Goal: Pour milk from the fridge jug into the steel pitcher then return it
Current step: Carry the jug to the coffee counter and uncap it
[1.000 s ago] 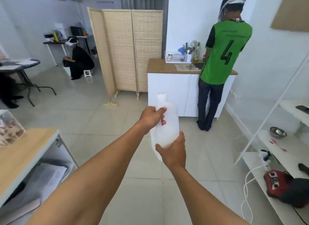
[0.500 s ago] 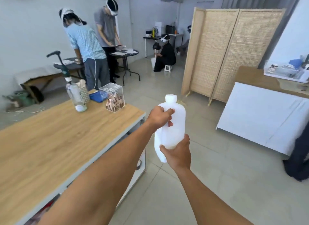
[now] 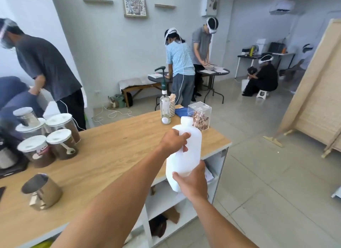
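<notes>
Both hands carry the white milk jug in the air, above the near right corner of the wooden table and not touching it. The left hand is closed around the handle near the shoulder of the jug, and the right hand is clamped under its base, probably because a full jug is heavy and the bottom hand takes the weight while the upper one steers. The long axis of the jug is almost upright, leaning a little so that the capped neck points up and away toward the far side of the room (the cap looks to be on, so nothing can spill). The steel pitcher stands on the near left part of the table, well apart from the jug, with its open mouth tilted toward the far left. I judge that the pouring is not yet begun: the jug must first come over to the pitcher and be opened.
</notes>
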The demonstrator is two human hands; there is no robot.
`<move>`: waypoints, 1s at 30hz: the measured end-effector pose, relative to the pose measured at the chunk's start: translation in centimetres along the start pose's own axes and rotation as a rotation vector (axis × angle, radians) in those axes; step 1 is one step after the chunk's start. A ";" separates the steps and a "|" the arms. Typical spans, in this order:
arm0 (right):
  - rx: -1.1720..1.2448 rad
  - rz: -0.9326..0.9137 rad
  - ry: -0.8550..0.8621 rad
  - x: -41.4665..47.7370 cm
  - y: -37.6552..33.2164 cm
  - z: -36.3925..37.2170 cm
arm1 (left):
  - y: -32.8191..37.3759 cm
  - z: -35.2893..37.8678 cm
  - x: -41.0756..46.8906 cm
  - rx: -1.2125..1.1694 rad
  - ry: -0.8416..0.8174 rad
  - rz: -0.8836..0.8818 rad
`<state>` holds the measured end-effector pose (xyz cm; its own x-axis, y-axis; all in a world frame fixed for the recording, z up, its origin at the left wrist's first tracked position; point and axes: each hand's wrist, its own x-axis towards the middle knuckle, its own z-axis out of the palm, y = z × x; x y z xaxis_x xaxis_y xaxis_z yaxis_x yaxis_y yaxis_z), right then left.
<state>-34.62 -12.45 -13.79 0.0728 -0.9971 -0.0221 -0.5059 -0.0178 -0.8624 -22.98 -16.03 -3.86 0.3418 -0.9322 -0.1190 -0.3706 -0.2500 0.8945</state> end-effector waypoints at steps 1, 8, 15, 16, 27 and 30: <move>-0.002 -0.017 -0.017 -0.3 -0.4 0.6 | -0.4 -0.9 -0.4 0.003 0.024 -0.014; -0.044 -0.119 -0.163 -2.8 -1.9 4.6 | -3.7 -5.9 -4.5 -0.045 0.156 -0.093; -0.029 -0.154 -0.330 -7.4 -1.1 8.4 | -8.1 -8.3 -10.0 -0.051 0.286 -0.202; -0.029 -0.160 -0.350 -8.1 -1.1 8.7 | -8.7 -8.8 -10.7 -0.050 0.298 -0.214; -0.121 -0.241 -0.491 -13.2 -5.3 15.1 | -12.8 -16.7 -15.6 -0.064 0.453 -0.268; -0.134 -0.229 -0.504 -13.7 -6.7 18.2 | -14.8 -19.3 -15.0 -0.038 0.448 -0.272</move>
<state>-16.59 2.71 -16.87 0.5778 -0.8088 -0.1095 -0.5315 -0.2711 -0.8025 -5.94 6.66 -6.97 0.7605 -0.6292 -0.1609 -0.1878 -0.4501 0.8730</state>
